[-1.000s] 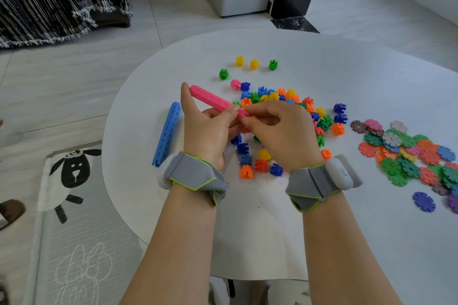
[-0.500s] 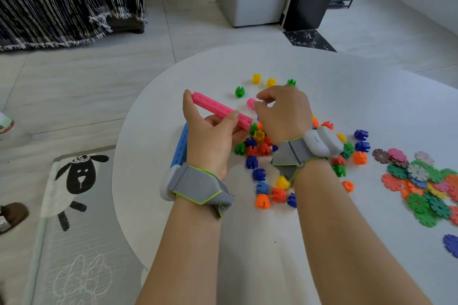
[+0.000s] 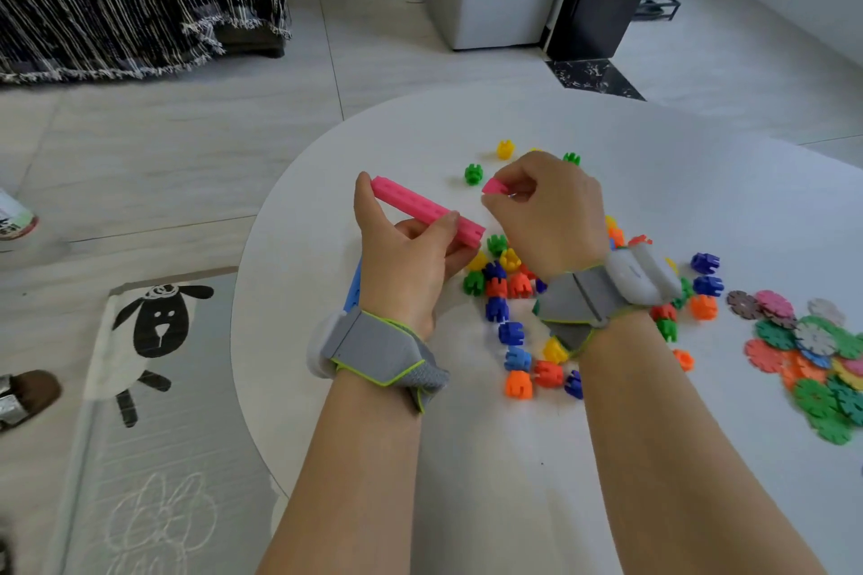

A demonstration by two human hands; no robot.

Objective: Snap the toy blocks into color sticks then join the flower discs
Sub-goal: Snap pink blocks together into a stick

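My left hand (image 3: 401, 266) grips a pink stick (image 3: 422, 208) of snapped blocks, held slanted above the white table (image 3: 700, 182). My right hand (image 3: 546, 210) pinches a single pink block (image 3: 494, 187) just above and to the right of the stick's near end, apart from it. A blue stick (image 3: 352, 289) lies on the table, mostly hidden behind my left wrist. Several loose blocks (image 3: 509, 285) in green, yellow, orange and blue lie scattered under and around my right wrist. A pile of flower discs (image 3: 812, 350) sits at the right.
Two stray blocks, a yellow one (image 3: 505, 148) and a green one (image 3: 473, 173), lie at the far side. The table's curved left edge drops to the floor, where a sheep-print mat (image 3: 154, 341) lies. A grey bin and a dark post stand beyond the table.
My right hand left the stick's end, reached to the far side of the pile and picked up a single pink block. My left hand kept holding the pink stick.
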